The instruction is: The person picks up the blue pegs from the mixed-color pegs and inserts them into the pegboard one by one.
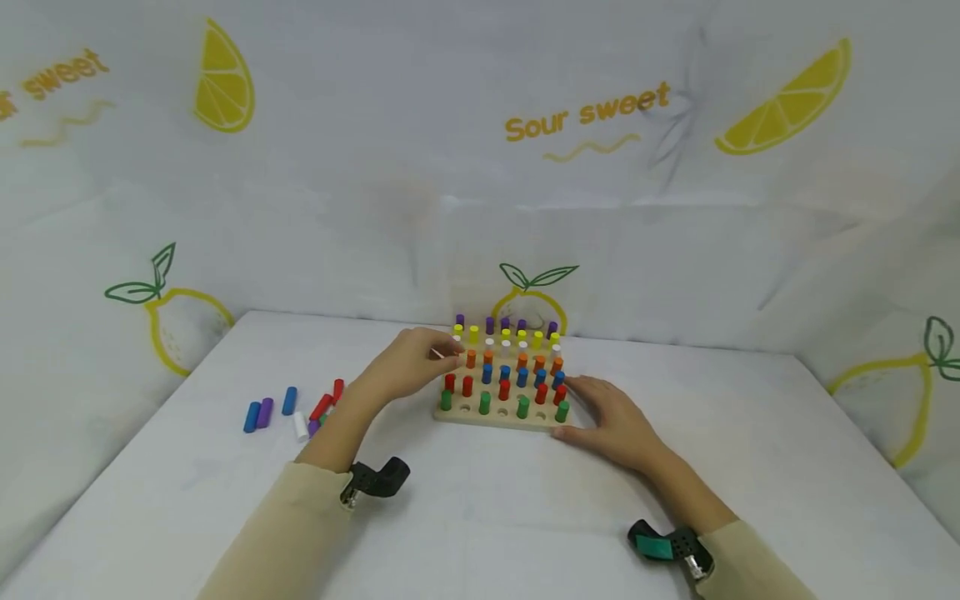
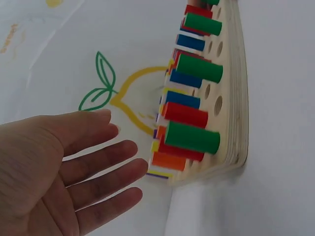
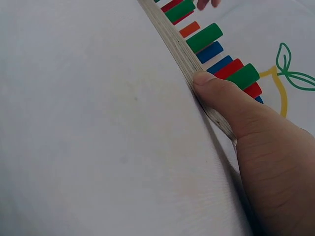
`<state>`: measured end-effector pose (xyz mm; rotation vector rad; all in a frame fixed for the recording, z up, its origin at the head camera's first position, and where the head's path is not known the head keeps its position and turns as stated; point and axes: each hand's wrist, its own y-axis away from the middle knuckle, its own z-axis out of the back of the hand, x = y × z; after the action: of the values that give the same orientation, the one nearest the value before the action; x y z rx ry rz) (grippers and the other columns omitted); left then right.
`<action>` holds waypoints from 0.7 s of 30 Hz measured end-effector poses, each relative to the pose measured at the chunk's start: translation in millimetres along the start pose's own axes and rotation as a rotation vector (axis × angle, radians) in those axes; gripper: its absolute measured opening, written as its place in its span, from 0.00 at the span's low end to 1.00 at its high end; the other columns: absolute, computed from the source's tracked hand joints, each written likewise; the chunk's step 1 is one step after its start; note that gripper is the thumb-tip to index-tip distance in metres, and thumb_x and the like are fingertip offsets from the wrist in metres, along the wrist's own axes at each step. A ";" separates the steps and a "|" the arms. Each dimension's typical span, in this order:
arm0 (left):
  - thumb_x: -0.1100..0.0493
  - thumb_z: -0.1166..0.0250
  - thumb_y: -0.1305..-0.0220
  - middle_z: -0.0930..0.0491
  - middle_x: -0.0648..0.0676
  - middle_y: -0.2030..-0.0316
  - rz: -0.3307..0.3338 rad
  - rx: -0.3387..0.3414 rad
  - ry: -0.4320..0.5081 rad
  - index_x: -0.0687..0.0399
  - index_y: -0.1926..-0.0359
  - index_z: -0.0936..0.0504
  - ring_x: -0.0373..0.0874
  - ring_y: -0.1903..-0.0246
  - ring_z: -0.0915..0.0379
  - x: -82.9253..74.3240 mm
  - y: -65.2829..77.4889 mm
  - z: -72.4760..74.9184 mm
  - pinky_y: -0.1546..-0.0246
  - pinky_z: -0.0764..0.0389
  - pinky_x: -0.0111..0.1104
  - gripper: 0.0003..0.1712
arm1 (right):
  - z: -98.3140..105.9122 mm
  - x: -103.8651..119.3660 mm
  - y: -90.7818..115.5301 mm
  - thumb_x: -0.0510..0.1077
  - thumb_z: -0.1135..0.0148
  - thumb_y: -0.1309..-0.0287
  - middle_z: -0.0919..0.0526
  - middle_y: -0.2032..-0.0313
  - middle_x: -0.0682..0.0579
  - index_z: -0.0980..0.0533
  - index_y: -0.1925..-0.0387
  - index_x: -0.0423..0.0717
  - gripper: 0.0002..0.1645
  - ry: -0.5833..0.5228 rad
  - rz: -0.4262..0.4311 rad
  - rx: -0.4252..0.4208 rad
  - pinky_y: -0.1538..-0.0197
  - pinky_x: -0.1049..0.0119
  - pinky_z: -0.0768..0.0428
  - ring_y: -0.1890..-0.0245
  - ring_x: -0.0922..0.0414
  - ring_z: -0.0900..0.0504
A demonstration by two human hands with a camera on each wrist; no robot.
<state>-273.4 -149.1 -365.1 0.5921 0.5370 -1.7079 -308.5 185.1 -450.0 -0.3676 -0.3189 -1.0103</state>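
Observation:
A wooden pegboard (image 1: pixel 483 422) stands on the table, with rows of upright pegs in purple, yellow, white, orange, blue, red and green. My left hand (image 1: pixel 405 362) reaches over its left side, fingertips at the white and orange rows. In the left wrist view, the left hand (image 2: pixel 64 172) has its fingers extended and apart, thumb close to the index finger, and no peg shows between them. At the board's front right corner, my right hand (image 1: pixel 622 429) holds the edge. Its thumb (image 3: pixel 221 93) presses the front edge, while its other fingers are hidden in the right wrist view.
Left of the board lie loose pegs: a white peg (image 1: pixel 301 427), a purple peg (image 1: pixel 265 412), a blue peg (image 1: pixel 290 400), a red peg (image 1: pixel 322 406) and several others. Some sit close by my left forearm. A lemon-print cloth (image 1: pixel 360 242) hangs behind the table.

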 end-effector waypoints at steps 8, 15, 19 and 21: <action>0.51 0.39 0.27 0.13 0.53 0.50 0.032 -0.059 -0.091 0.53 0.44 0.15 0.50 0.50 0.17 21.3 32.7 35.6 0.47 0.15 0.46 0.18 | -0.8 -1.3 0.4 0.71 0.32 0.47 0.28 0.30 0.40 0.34 0.27 0.47 0.54 0.010 0.002 -0.005 0.30 0.32 0.34 0.28 0.37 0.34; 0.53 0.40 0.26 0.13 0.56 0.50 0.063 -0.120 -0.123 0.55 0.44 0.16 0.54 0.50 0.16 52.3 60.2 61.9 0.47 0.16 0.51 0.17 | -0.5 -2.1 0.3 0.72 0.33 0.46 0.28 0.29 0.41 0.34 0.27 0.47 0.54 0.012 0.002 0.001 0.29 0.32 0.35 0.27 0.37 0.35; 0.53 0.40 0.26 0.13 0.58 0.50 0.108 -0.139 -0.161 0.57 0.44 0.16 0.56 0.49 0.16 67.9 74.5 70.9 0.46 0.17 0.53 0.18 | -0.8 -1.3 -0.1 0.71 0.32 0.46 0.28 0.30 0.40 0.34 0.27 0.46 0.54 0.017 0.002 0.000 0.29 0.32 0.35 0.27 0.37 0.34; 0.53 0.40 0.26 0.13 0.59 0.50 0.131 -0.146 -0.176 0.58 0.43 0.17 0.57 0.49 0.17 73.9 81.9 74.1 0.46 0.17 0.53 0.18 | -1.1 -0.4 -0.6 0.71 0.32 0.46 0.28 0.30 0.40 0.34 0.27 0.46 0.54 0.018 0.006 -0.001 0.30 0.32 0.35 0.28 0.37 0.34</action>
<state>-214.2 -267.9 -359.2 0.3606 0.4819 -1.5641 -309.1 184.7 -451.1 -0.3601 -0.3004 -1.0075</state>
